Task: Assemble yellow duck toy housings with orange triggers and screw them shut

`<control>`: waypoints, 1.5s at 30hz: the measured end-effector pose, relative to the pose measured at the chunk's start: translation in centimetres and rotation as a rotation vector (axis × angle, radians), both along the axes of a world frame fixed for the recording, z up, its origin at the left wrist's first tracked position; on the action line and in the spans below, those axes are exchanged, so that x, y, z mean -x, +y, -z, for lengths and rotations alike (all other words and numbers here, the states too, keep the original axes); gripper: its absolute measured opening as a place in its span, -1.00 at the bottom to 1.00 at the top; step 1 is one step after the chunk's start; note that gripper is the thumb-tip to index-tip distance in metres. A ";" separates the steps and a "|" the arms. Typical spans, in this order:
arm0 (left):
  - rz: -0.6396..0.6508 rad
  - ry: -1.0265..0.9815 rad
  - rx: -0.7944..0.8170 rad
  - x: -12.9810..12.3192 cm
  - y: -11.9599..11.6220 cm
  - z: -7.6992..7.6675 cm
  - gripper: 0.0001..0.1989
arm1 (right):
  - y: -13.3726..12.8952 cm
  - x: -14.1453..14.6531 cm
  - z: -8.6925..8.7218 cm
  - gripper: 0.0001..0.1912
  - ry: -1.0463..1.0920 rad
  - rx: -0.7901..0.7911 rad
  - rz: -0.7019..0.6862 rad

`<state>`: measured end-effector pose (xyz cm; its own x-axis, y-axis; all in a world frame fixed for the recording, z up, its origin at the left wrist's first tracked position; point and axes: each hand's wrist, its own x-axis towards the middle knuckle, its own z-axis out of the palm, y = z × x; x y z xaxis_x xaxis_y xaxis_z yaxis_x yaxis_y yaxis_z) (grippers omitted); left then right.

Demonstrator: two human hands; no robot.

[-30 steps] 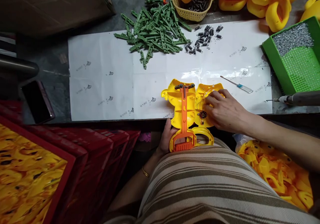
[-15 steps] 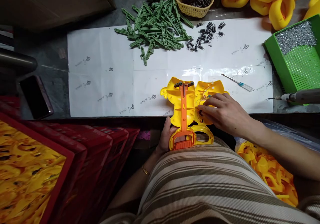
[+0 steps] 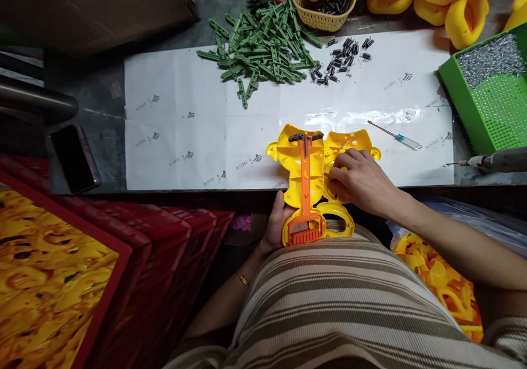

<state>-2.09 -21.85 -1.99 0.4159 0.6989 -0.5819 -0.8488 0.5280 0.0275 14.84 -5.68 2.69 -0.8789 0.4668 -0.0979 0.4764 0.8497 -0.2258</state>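
Two yellow shell halves lie side by side at the table's front edge, inner sides up. In the left shell half (image 3: 288,163) sits an orange bar with a handle frame (image 3: 305,179), dark pieces at its top end. My left hand (image 3: 278,226) grips this half from below beside its handle ring, most fingers hidden beneath. Over the right shell half (image 3: 349,139) is my right hand (image 3: 356,179), fingers bent and pressed together inside it, near thin wires. What its fingertips hold is hidden.
Green plastic pieces (image 3: 272,48) and black springs (image 3: 341,59) are heaped behind. A screwdriver (image 3: 405,140) lies right, near a green basket (image 3: 461,105) of screws and a powered driver (image 3: 502,160). A phone (image 3: 74,157) is left; red crates (image 3: 135,242) stand below.
The view has shifted slightly, moving the table items a little to the right. My right hand's fingers have curled further in over the right shell half; my left hand keeps its grip.
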 end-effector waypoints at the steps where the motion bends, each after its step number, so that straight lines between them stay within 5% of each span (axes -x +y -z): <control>1: -0.014 0.008 -0.002 0.0 0.0 0.0 -0.13 | 0.2 0.0 -0.3 -0.85 -0.004 0.045 0.008; 9: -0.003 -0.003 0.034 -0.1 -0.2 0.6 -0.12 | 0.8 -1.2 -3.0 -0.82 0.107 0.177 0.076; 13: -0.051 0.010 0.011 -0.1 0.1 0.2 -0.13 | -1.0 -4.6 -3.2 -0.85 0.435 0.257 0.425; 16: -0.093 0.011 0.019 -0.2 0.7 -0.1 -0.12 | -4.0 -7.0 -1.0 -0.71 0.407 0.706 0.704; 20: -0.116 -0.019 0.027 -0.8 1.8 -0.1 -0.07 | -7.8 -6.5 2.4 -0.51 0.503 1.482 0.708; 24: -0.137 -0.015 0.011 -1.2 2.2 -0.3 -0.06 | -9.3 -4.3 4.0 -0.51 0.807 1.867 0.774; 29: -0.216 0.092 0.027 0.0 2.0 -1.7 -0.11 | -9.2 -5.0 4.1 -0.54 0.920 2.056 0.896; 34: -0.292 0.230 0.157 0.7 2.8 -3.1 -0.12 | -8.9 -5.9 4.1 -0.29 0.977 2.258 0.989; 39: -0.259 0.243 0.158 -0.1 3.7 -3.3 -0.04 | -8.4 -5.5 5.3 -0.43 1.031 2.251 0.933; 45: -0.189 0.188 0.053 -0.8 4.6 -2.6 -0.07 | -8.0 -6.0 6.8 -0.28 1.085 2.185 0.836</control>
